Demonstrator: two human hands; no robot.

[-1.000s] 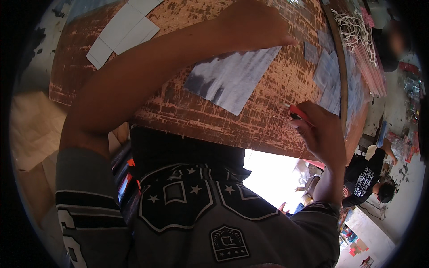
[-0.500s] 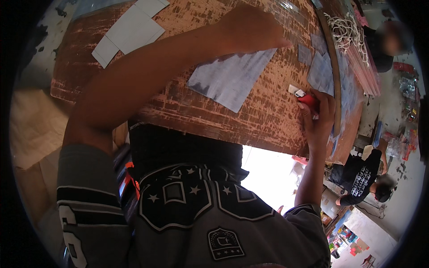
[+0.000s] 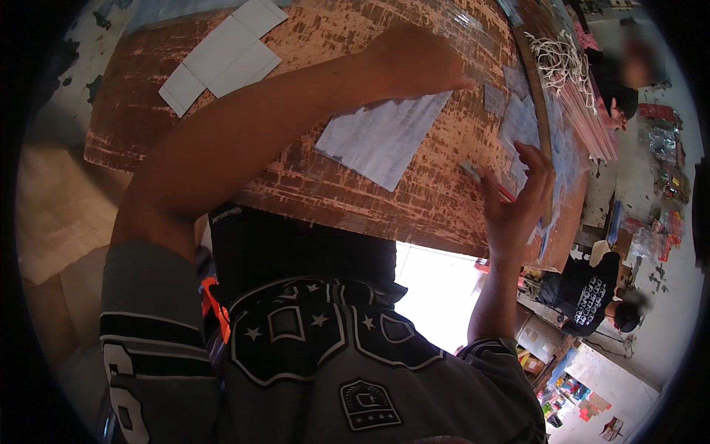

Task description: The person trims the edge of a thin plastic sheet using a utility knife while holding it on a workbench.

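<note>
My left arm reaches across the brown, worn tabletop (image 3: 414, 196). The back of my left hand (image 3: 416, 63) shows, closed with the fingers curled under, and I cannot make out what they hold. It rests at the far edge of a grey-blue flat piece (image 3: 388, 140), covering part of it. At the right, my right hand (image 3: 518, 189) has its thumb and forefinger apart. A small red tool (image 3: 507, 194) with a pale tip lies in the crook of this hand, mostly hidden; its exact kind is unclear.
White cut pieces (image 3: 222, 63) lie at the far left. Grey-blue scraps (image 3: 518, 122) lie beside a long curved strip (image 3: 546, 133) on the right. Beyond it is a bundle of pink rods with white cords (image 3: 566, 74). Two people (image 3: 584, 296) are off to the right.
My right hand has spread its thumb and forefinger; the red tool, plainly visible before, has shifted nearer to me and is mostly hidden. My left hand keeps its place on the grey-blue piece.
</note>
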